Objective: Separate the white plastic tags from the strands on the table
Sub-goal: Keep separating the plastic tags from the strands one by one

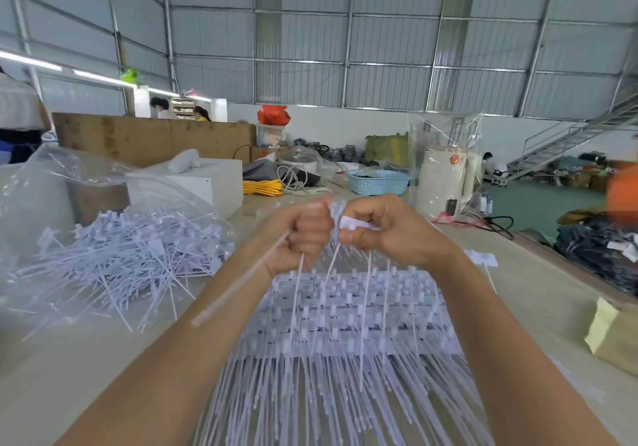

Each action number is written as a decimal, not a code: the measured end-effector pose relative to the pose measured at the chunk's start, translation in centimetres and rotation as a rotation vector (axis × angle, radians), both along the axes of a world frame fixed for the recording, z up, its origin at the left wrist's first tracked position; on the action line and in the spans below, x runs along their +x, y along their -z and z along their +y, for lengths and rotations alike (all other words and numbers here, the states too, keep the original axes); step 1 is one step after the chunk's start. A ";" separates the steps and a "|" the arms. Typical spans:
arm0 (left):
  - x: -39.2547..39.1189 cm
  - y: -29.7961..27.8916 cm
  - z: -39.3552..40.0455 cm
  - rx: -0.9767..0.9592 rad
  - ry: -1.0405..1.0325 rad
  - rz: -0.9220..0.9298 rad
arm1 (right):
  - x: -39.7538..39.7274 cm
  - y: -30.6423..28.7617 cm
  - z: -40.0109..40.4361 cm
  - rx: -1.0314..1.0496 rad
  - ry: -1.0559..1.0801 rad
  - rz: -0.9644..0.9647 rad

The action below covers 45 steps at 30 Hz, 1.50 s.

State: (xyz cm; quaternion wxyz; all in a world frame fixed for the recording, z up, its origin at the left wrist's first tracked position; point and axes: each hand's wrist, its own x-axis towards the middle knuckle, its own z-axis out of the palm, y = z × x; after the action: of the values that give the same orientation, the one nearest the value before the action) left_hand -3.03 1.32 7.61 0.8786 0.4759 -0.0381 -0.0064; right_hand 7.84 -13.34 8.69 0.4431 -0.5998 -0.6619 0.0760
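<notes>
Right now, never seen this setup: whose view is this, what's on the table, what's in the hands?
There is no machine here. One camera worn on a person's head looks forward and down at their bare arms. The left hand has its grip closed on white strands. The right hand pinches a white plastic tag. Below the hands, a sheet of joined tags and strands lies on the table. To the left, a loose pile of tags sits in a clear plastic bag. Behind it are a blue basket and yellow cord.

We hold both bare forearms forward, our left hand (303, 235) closed in a fist, our right hand (383, 228) pinching, knuckles almost touching.
</notes>
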 end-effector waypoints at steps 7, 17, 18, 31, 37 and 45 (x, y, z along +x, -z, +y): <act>-1.3 -0.9 2.3 0.513 -0.727 0.129 | 1.6 -0.7 -1.6 -0.022 0.123 0.014; 2.7 3.6 -0.6 0.660 -0.717 0.155 | 1.6 2.3 2.4 -0.067 0.386 -0.123; 2.8 3.6 -0.7 0.638 -0.698 0.159 | 1.8 2.6 2.6 -0.065 0.435 -0.165; 2.9 4.2 -1.0 0.965 -0.780 0.034 | 2.3 3.6 3.1 -0.175 0.388 -0.270; 2.4 3.8 -0.7 0.971 -0.738 0.036 | 2.2 3.4 2.9 -0.152 0.351 -0.222; 2.4 3.4 -1.5 0.818 -0.775 -0.003 | 3.0 2.7 1.8 -0.183 0.338 -0.175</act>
State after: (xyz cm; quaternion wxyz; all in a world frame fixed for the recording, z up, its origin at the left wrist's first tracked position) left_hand -0.67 -0.22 4.25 0.5604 0.7571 0.1440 0.3034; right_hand 10.85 -11.56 5.95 0.3341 -0.7445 -0.5779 0.0081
